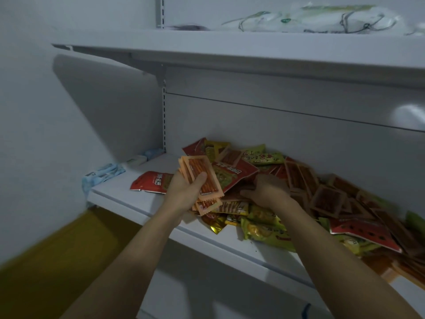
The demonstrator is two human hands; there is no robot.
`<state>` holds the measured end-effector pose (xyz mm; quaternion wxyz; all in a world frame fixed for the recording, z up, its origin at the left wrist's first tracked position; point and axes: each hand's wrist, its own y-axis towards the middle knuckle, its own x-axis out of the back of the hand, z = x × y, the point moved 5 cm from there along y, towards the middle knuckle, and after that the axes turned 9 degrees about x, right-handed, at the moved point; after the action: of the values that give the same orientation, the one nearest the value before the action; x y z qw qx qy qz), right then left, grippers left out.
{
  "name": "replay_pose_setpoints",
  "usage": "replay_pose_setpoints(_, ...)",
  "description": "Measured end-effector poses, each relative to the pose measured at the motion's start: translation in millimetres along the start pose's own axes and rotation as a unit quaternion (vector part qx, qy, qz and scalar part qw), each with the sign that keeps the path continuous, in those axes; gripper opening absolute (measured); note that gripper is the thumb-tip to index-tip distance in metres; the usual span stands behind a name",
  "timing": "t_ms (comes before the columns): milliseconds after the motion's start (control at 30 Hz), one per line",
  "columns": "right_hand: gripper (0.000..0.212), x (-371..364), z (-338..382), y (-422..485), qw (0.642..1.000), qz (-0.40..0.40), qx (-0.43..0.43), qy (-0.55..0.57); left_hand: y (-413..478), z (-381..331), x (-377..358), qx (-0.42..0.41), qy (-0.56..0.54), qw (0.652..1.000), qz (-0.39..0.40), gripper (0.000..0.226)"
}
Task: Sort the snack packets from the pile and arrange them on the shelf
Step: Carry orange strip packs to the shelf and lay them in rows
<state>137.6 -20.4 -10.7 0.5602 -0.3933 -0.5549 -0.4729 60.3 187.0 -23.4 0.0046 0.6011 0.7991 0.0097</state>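
Here left hand (186,192) grips a stack of orange packets (203,178), right hand (264,192) on the shelf (119,194) pile (326,199), grip unclear.

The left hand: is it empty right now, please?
No, the left hand grips a stack of orange packets above the shelf.

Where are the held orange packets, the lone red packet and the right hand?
orange packets (195,164): head view, top packet's window.
lone red packet (150,181): head view, front.
right hand (268,192): head view, its back.
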Motion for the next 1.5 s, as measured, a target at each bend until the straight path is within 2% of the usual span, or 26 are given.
replay_pose_setpoints(100, 0.051, -0.3, 2.5, 3.4, 0.998, 0.034, -0.014, 0.049, -2.8, -0.4, -11.9, -0.005, 0.007, 1.0, 0.021, 0.006)
replay_pose_setpoints(200, 0.05, 5.0, -4.8, 5.6, 0.995, 0.034, -0.042, 0.089, -5.3, -0.4, -21.4, -0.011, 0.011, 0.999, 0.041, 0.008)
replay_pose_setpoints(367, 0.022, 10.0, -28.7, 4.8, 0.987, 0.055, -0.052, 0.14, -2.9, 4.2, -23.7, -0.008, 0.018, 0.999, 0.049, 0.006)
replay_pose_setpoints(600, 0.037, 3.4, -14.6, 5.0, 0.991, 0.096, -0.033, 0.092, -2.2, 10.7, -26.8, 0.0, 0.026, 0.998, 0.063, 0.008)
replay_pose_setpoints(767, 0.047, 2.7, -17.4, 7.4, 0.983, 0.119, -0.049, 0.129, -0.1, 15.3, -27.1, 0.003, 0.025, 0.997, 0.07, 0.007)
replay_pose_setpoints(900, 0.037, 2.4, -19.4, 6.7, 0.985, 0.133, -0.04, 0.098, 2.1, 20.0, -29.3, 0.003, 0.025, 0.997, 0.073, 0.006)
replay_pose_setpoints(1033, 0.029, 2.5, -20.4, 6.7, 0.987, 0.14, -0.044, 0.072, 6.2, 27.4, -32.9, 0.016, 0.044, 0.996, 0.077, 0.017)
replay_pose_setpoints(1133, 0.029, -0.6, -23.0, 5.7, 0.98, 0.163, -0.057, 0.096, 8.7, 31.9, -36.5, 0.02, 0.05, 0.995, 0.083, 0.019)
replay_pose_setpoints(1200, 0.036, -3.7, -25.0, 5.2, 0.976, 0.171, -0.059, 0.12, 10.5, 35.1, -38.2, 0.023, 0.051, 0.995, 0.086, 0.024)
replay_pose_setpoints(1267, 0.045, -4.9, -29.6, 4.0, 0.972, 0.172, -0.069, 0.142, 11.6, 36.4, -39.4, 0.024, 0.051, 0.994, 0.089, 0.028)
replay_pose_setpoints(1333, 0.044, -1.1, -36.8, 2.7, 0.971, 0.158, -0.07, 0.165, 13.5, 36.9, -40.5, 0.02, 0.051, 0.995, 0.089, 0.031)
replay_pose_setpoints(1433, 0.037, 16.6, -52.7, -0.4, 0.986, 0.119, -0.069, 0.096, 14.2, 34.7, -43.4, 0.017, 0.051, 0.994, 0.094, 0.031)
replay_pose_setpoints(1500, 0.04, 29.8, -60.7, -6.2, 0.992, 0.1, -0.071, 0.025, 13.3, 32.9, -46.6, 0.013, 0.052, 0.994, 0.095, 0.031)
